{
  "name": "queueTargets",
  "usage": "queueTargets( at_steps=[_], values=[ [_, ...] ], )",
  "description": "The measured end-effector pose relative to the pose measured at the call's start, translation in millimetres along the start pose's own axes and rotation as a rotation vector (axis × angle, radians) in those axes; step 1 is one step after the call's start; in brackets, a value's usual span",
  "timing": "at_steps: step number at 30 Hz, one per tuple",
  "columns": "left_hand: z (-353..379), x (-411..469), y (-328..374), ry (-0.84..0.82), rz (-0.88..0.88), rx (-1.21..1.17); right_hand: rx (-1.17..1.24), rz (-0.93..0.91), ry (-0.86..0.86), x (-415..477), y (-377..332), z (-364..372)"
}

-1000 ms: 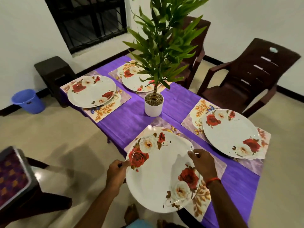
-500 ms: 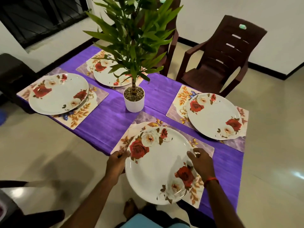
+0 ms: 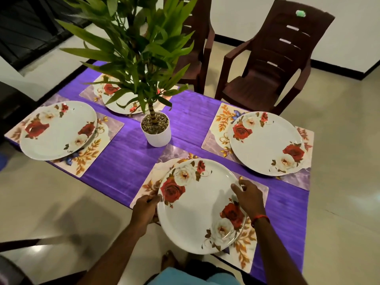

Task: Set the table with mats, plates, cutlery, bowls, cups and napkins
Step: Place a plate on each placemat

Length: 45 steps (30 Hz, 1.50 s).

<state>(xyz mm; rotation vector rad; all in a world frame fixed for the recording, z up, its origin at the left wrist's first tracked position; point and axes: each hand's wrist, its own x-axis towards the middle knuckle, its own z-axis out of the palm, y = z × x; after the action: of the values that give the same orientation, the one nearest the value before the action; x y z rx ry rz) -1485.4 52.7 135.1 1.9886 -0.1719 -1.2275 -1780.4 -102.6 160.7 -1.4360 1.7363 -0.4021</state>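
Note:
A white plate with red and white roses point(image 3: 202, 208) lies on the nearest floral mat point(image 3: 244, 256), overhanging the table's near edge. My left hand point(image 3: 145, 208) grips its left rim. My right hand point(image 3: 247, 195) holds the right rim with curled fingers. Three more rose plates sit on mats: one at the left point(image 3: 58, 130), one at the right point(image 3: 267, 142), and a far one point(image 3: 121, 99) partly hidden by leaves.
A potted green plant in a white pot point(image 3: 156, 129) stands mid-table on the purple cloth point(image 3: 127, 159). Two dark brown plastic chairs point(image 3: 273, 58) stand beyond the far side. A dark piece of furniture shows at the lower left. My bare foot point(image 3: 168, 262) is below the table edge.
The view has shifted right and closer to the table. Both hands stay on the near plate's rim, and the plate has slid slightly further onto its mat.

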Motion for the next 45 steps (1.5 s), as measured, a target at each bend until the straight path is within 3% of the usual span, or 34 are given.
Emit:
queueTargets(
  at_steps=[14,31,45],
  values=[
    [2.8,-1.4,-2.4,0.029,-0.009,0.043,0.029,-0.012,-0.004,28.8,-4.4,5.5],
    [1.0,-7.0,0.1,0.127,0.160,0.249,-0.056,-0.099,-0.045,28.5,3.4,6.2],
    [-3.3,-16.6,1.1,0.177,0.178,0.144,-0.026,-0.148,-0.093,30.5,-16.8,9.5]
  ],
)
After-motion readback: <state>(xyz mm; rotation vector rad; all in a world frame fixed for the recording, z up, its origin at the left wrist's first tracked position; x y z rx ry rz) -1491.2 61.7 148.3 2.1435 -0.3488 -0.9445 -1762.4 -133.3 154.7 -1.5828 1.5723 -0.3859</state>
